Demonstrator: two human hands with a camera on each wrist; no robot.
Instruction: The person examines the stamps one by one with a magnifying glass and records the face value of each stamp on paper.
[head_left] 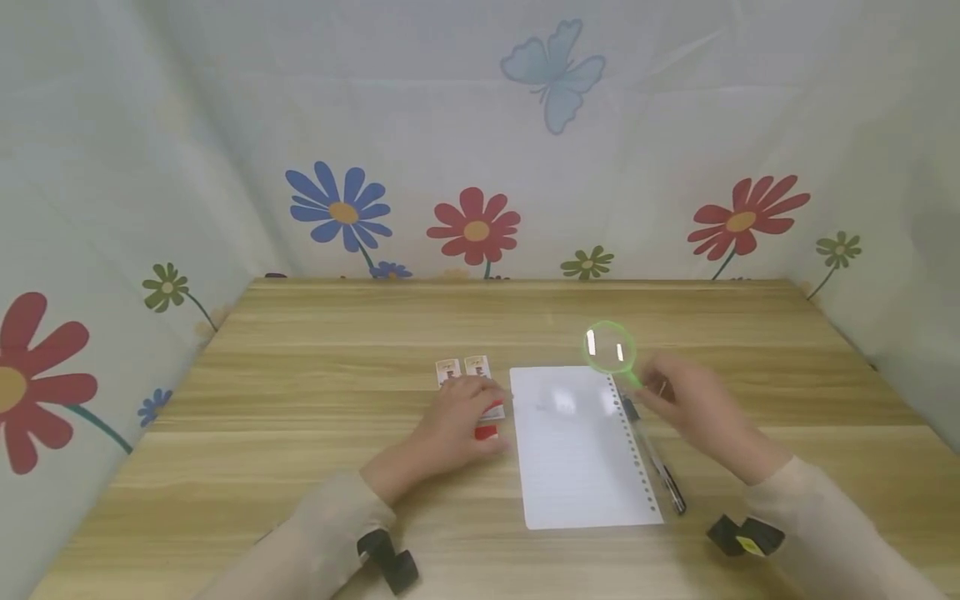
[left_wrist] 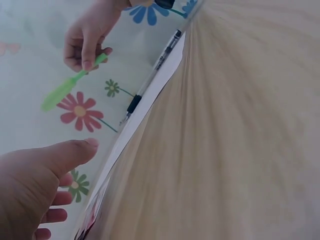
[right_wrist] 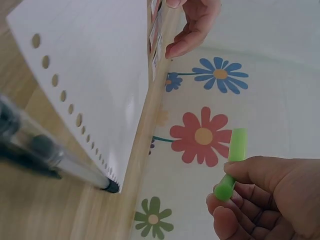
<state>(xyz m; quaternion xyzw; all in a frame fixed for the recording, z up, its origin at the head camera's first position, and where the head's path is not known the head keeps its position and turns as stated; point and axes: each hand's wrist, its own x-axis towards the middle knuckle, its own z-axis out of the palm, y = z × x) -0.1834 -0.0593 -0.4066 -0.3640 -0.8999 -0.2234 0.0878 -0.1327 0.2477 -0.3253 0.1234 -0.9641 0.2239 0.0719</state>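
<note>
My right hand (head_left: 697, 408) pinches the handle of a green magnifying glass (head_left: 610, 347), lifted above the table near the paper's upper right corner. In the right wrist view, thumb and fingers grip its bright green handle (right_wrist: 238, 142). My left hand (head_left: 450, 425) is over several small printed cards (head_left: 477, 367) left of the paper and partly hides them. It grips nothing; in the left wrist view its thumb stands apart from the loosely bent fingers. Between the hands lies a lined, hole-punched sheet of paper (head_left: 577, 458). A clear pen (head_left: 658, 462) with dark ends lies along its right edge.
The wood-grain table (head_left: 300, 333) carries all of these things. A pale curtain (head_left: 420, 108) printed with flowers and a butterfly rises behind the table and at both sides. Black straps with small devices (head_left: 757, 536) sit at both wrists.
</note>
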